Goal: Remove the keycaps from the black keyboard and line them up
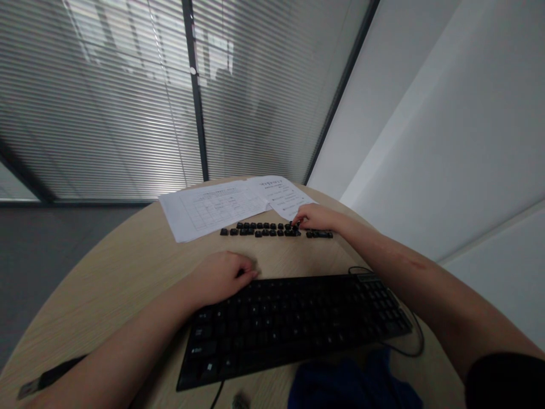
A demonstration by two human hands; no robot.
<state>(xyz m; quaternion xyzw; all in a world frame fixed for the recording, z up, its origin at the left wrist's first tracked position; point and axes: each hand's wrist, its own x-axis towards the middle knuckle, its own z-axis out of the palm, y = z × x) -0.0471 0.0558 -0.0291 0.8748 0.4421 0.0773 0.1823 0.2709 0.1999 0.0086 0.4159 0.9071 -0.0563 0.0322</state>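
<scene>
A black keyboard [293, 321] lies slightly tilted on the table below my hands, with what look like missing keys in its upper rows. My left hand [227, 275] rests at its upper left edge, fingers curled in and thumb close to them. Whether anything is inside those fingers is hidden. Beyond the keyboard, loose black keycaps [266, 229] are set out in two rows. My right hand [313, 217] reaches to the right part of these rows, its fingertips pinched down on a keycap [295, 227], which they partly cover.
Printed paper sheets [217, 207] lie behind the keycaps on the round wooden table [106, 284]. Dark blue cloth [353, 383] sits at the near edge. A cable [419, 341] loops at the keyboard's right. A dark object with a metal end [51, 378] lies under my left forearm.
</scene>
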